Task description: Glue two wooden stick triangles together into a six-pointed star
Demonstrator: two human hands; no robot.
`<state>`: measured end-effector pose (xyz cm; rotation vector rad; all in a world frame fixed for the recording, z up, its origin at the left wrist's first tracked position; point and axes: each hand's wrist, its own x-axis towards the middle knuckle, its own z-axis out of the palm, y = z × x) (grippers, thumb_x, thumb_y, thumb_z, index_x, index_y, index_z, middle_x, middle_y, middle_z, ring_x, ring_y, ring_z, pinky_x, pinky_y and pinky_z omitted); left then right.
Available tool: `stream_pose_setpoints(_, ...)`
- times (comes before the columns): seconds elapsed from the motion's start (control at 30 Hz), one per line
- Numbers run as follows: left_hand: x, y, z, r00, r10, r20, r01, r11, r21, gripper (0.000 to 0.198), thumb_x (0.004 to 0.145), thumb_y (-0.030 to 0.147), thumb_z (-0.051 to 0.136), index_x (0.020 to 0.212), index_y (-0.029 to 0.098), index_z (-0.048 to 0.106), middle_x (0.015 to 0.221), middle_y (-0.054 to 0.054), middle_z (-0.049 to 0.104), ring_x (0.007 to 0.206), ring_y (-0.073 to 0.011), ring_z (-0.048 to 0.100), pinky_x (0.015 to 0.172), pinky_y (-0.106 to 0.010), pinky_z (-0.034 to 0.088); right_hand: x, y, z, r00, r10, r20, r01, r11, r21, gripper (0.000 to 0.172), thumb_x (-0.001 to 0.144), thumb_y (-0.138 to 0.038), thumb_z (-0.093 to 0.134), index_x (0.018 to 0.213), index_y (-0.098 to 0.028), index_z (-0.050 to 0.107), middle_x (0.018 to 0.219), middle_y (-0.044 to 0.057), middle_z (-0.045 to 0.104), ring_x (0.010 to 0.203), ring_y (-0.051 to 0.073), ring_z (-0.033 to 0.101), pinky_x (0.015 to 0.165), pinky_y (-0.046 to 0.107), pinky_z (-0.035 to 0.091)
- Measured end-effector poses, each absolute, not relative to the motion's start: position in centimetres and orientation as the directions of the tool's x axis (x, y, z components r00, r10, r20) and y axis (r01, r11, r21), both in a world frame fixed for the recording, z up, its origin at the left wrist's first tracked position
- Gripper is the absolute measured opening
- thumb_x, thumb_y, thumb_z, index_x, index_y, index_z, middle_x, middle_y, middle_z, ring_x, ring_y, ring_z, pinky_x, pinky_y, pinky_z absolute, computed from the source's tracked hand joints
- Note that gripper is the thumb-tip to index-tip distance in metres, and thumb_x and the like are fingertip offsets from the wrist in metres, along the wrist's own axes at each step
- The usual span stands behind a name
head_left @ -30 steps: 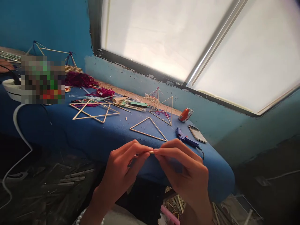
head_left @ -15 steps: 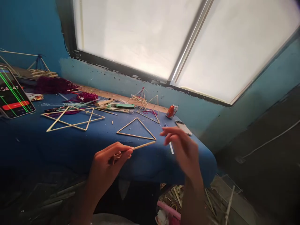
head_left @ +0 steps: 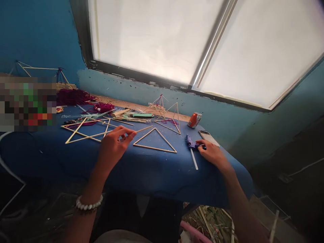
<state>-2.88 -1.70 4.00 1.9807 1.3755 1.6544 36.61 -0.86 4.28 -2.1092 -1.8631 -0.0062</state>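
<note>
Head view, one stick in work: left hand (head_left: 115,141), thumb and fingertips pinched on a thin wooden stick (head_left: 144,129), held out near the apex of a wooden triangle (head_left: 155,148) lying on the blue table (head_left: 152,175). Right hand (head_left: 214,153), fingers bent at the handle of a blue glue gun (head_left: 190,141), white glue stick (head_left: 194,159) protruding; firmness of grip cannot be told. Adjacent: phone (head_left: 209,137), orange can (head_left: 194,120). Step in hand, as judged: taking up the gun. Next move appears to call for a secure handle grip, stick kept steady.
</note>
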Motion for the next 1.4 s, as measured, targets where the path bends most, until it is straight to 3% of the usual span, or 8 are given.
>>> stream_pose_setpoints(0.2, -1.7, 1.1, 5.2, 0.057, 0.768, 0.638, 0.554, -0.556, 0.62, 0.031, 0.089, 0.053, 0.065, 0.085, 0.024, 0.078, 0.083, -0.001, 0.067, 0.065, -0.0132, 0.053, 0.059, -0.026, 0.038, 36.2, -0.8, 4.9, -0.02, 0.994, 0.107, 0.999, 0.023, -0.03, 0.051, 0.096, -0.023, 0.043, 0.143, -0.006, 0.056, 0.129, 0.022, 0.06, 0.128, 0.033, 0.055, 0.112, 0.044, 0.038)
stream_pose_setpoints(0.37, -0.4, 0.6, 5.3, 0.167, 0.79, 0.59, 0.535, -0.575, 0.619, 0.034, 0.091, 0.054, 0.063, 0.085, 0.024, 0.078, 0.086, -0.002, 0.067, 0.073, -0.0158, 0.058, 0.065, -0.027, 0.044, 36.8, -0.8, 3.7, -0.108, 0.975, 0.194, 0.993, 0.113, -0.015, 0.045, 0.102, -0.026, 0.035, 0.136, -0.009, 0.059, 0.119, 0.019, 0.062, 0.117, 0.03, 0.059, 0.11, 0.044, 0.042)
stream_pose_setpoints(0.73, 5.1, 2.7, 7.4, 0.394, 0.764, 0.511, 0.591, -0.636, 0.496, 0.026, 0.094, 0.047, 0.063, 0.089, 0.027, 0.078, 0.087, 0.0, 0.07, 0.073, -0.0147, 0.057, 0.07, -0.029, 0.041, 38.2, -0.9, 2.5, -0.155, 0.917, 0.368, 0.972, 0.207, -0.107, 0.038, 0.1, -0.027, 0.038, 0.125, -0.012, 0.062, 0.113, 0.018, 0.063, 0.113, 0.032, 0.06, 0.105, 0.047, 0.046)
stream_pose_setpoints(0.87, 6.0, 1.7, 6.9, 0.416, 0.755, 0.506, 0.599, -0.647, 0.472, 0.025, 0.096, 0.045, 0.062, 0.088, 0.027, 0.078, 0.084, 0.001, 0.069, 0.075, -0.0152, 0.058, 0.071, -0.029, 0.041, 39.2, -2.3, 2.9, -0.088, 0.881, 0.465, 0.93, 0.24, -0.279, 0.038, 0.098, -0.03, 0.039, 0.125, -0.014, 0.06, 0.119, 0.017, 0.063, 0.115, 0.031, 0.059, 0.106, 0.047, 0.044)
stream_pose_setpoints(0.97, 6.3, 1.1, 6.7, 0.423, 0.76, 0.494, 0.618, -0.641, 0.455, 0.023, 0.095, 0.045, 0.063, 0.089, 0.028, 0.078, 0.083, 0.002, 0.069, 0.076, -0.0154, 0.058, 0.071, -0.029, 0.04, 40.6, -3.2, 3.3, 0.074, 0.86, 0.505, 0.772, 0.271, -0.575, 0.033, 0.096, -0.041, 0.044, 0.114, -0.02, 0.063, 0.104, 0.011, 0.066, 0.097, 0.027, 0.061, 0.092, 0.042, 0.048)
stream_pose_setpoints(1.1, 7.8, 1.1, 6.9, 0.478, 0.737, 0.479, 0.618, -0.669, 0.412, 0.022, 0.095, 0.044, 0.064, 0.09, 0.028, 0.078, 0.083, 0.001, 0.07, 0.079, -0.0169, 0.059, 0.07, -0.03, 0.038, 41.1, -4.3, 4.0, 0.243, 0.914, 0.326, 0.237, 0.27, -0.933, 0.032, 0.087, -0.049, 0.051, 0.091, -0.02, 0.064, 0.072, 0.002, 0.052, 0.064, 0.019, 0.049, 0.062, 0.033, 0.043)
stream_pose_setpoints(1.23, 10.4, 1.1, 7.4, 0.563, 0.684, 0.465, 0.58, -0.727, 0.367, 0.022, 0.096, 0.042, 0.063, 0.092, 0.027, 0.078, 0.085, 0.001, 0.072, 0.085, -0.0189, 0.061, 0.072, -0.031, 0.039, 40.0, -6.0, 4.6, 0.205, 0.953, 0.221, -0.128, 0.25, -0.96, 0.032, 0.081, -0.045, 0.055, 0.094, -0.018, 0.065, 0.067, -0.001, 0.042, 0.057, 0.014, 0.038, 0.05, 0.027, 0.033)
stream_pose_setpoints(1.4, 13.4, 1.3, 7.6, 0.636, 0.664, 0.394, 0.589, -0.747, 0.31, 0.023, 0.097, 0.042, 0.061, 0.095, 0.027, 0.078, 0.09, -0.001, 0.075, 0.092, -0.0216, 0.064, 0.069, -0.031, 0.038, 39.3, -8.1, 4.8, 0.132, 0.968, 0.215, -0.254, 0.243, -0.936, 0.031, 0.082, -0.039, 0.064, 0.103, -0.016, 0.067, 0.068, -0.003, 0.041, 0.058, 0.012, 0.035, 0.05, 0.024, 0.03)
